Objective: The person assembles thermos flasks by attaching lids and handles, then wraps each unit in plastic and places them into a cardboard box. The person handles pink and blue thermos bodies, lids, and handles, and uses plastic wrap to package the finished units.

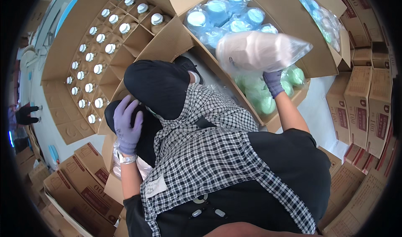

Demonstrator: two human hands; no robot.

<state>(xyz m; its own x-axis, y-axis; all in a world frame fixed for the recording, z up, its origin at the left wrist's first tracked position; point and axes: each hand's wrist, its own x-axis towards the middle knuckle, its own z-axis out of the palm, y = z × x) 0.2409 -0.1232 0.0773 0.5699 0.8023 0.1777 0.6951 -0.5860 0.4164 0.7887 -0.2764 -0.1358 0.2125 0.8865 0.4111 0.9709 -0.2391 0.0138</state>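
Note:
My right hand [274, 83], in a purple glove, holds up a pink bottle-shaped item in a clear plastic bag [255, 51]. It is tilted nearly flat and a little blurred, and it hides most of my fingers. Under it stands an open carton [234, 90] with blue bagged items [217, 11] at the far end and green bagged items [264, 99] at the near end. My left hand [127, 126], gloved in purple too, is raised beside my left knee with its fingers apart and nothing in it. Pink wrapped items [142, 166] show partly behind its wrist.
A large divided carton [138, 53] with rows of white-capped clear bottles [100, 38] stands at the left. Another open carton [345, 44] with bagged items is at the far right. Stacked closed cartons [358, 103] line the right side, and more cartons [79, 187] stand at the lower left.

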